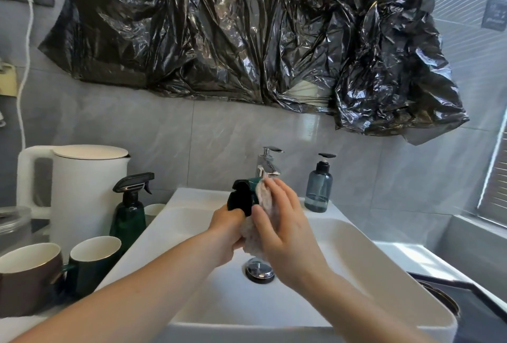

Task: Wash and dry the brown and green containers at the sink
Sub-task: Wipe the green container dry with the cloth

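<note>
Crumpled black plastic (247, 35) covered the wall above a white sink (356, 254). On the counter (16, 326) left of it stood an empty brown cup (27, 279) and green cup (93, 263). Over the basin, the left hand (225, 233) gripped a dark green container (242, 197) while the right hand (285, 230) pressed a cloth (263, 219) against it, fingers closed around both.

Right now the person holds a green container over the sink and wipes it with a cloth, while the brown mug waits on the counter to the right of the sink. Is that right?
Not quite. In the head view the brown mug waits left of the sink, not right. The rest holds: the green container and cloth are over the sink.
</note>
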